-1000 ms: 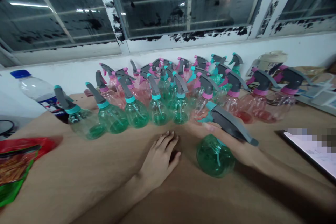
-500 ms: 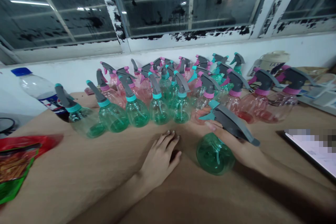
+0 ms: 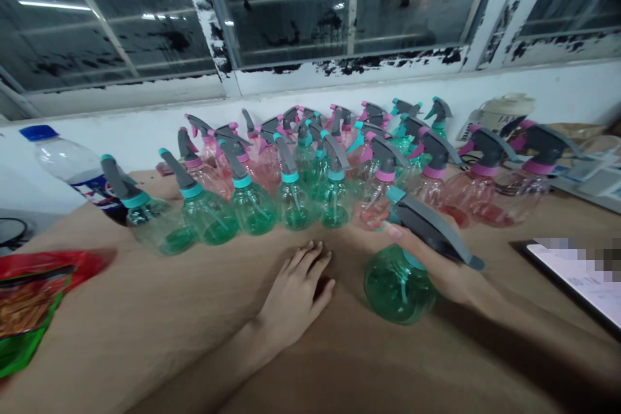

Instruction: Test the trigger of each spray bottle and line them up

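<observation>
Far left, I observe a red-and-green packet [image 3: 36, 304] flat on the worktop [image 3: 126, 317]. Behind it stands a soft-drink bottle [image 3: 72, 162] with a blue cap. Next, I count five green bottles [image 3: 252, 210] with turquoise collars, forming the left part of the front row; each contains some green liquid. In front of this row, my left hand [image 3: 291, 304] rests palm down, its fingers released and slightly spread, grasping nothing. To its right is the green spray bottle [image 3: 398, 294], positioned before the front row. My right hand [image 3: 449, 268] grasps it below the grey spray head [image 3: 431, 223], fingers closed around the neck; I cannot tell whether the base touches the worktop. Behind, pink-collared bottles [image 3: 468, 197] continue the row rightward. Far right, a device with a lit screen [image 3: 572, 281] lies near the right forearm.
</observation>
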The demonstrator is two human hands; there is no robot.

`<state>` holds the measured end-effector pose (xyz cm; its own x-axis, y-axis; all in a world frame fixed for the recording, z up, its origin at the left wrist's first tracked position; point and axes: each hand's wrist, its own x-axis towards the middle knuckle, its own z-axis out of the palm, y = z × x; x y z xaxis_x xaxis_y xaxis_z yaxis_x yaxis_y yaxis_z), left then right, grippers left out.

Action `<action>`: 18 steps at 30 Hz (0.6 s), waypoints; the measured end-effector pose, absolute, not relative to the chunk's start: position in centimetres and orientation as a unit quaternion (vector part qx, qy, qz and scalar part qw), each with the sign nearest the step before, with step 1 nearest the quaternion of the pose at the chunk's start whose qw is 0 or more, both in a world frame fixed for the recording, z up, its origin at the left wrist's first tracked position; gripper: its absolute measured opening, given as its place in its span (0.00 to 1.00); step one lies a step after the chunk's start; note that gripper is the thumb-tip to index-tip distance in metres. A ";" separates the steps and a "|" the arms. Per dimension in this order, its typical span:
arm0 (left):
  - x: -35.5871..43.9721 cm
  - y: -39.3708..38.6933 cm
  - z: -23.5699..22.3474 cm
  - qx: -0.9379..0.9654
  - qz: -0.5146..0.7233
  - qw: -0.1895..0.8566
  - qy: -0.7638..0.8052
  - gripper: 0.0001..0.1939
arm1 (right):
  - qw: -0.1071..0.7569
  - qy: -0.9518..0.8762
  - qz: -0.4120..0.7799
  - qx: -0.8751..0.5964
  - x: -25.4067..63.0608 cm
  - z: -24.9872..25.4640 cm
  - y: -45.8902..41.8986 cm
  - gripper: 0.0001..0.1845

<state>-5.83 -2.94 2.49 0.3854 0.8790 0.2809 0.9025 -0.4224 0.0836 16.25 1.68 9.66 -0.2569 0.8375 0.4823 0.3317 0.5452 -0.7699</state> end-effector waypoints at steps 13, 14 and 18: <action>-5.7 -2.9 2.6 -0.832 -0.131 0.036 -0.538 0.20 | 0.442 -0.733 0.355 -0.375 16.4 9.3 1.8 0.12; -5.7 -2.9 2.6 -0.832 -0.131 0.035 -0.538 0.20 | 0.440 -0.726 0.373 -0.374 16.3 9.4 1.8 0.13; -5.7 -2.9 2.6 -0.831 -0.135 0.036 -0.539 0.20 | 0.437 -0.704 0.420 -0.371 16.2 9.4 1.6 0.17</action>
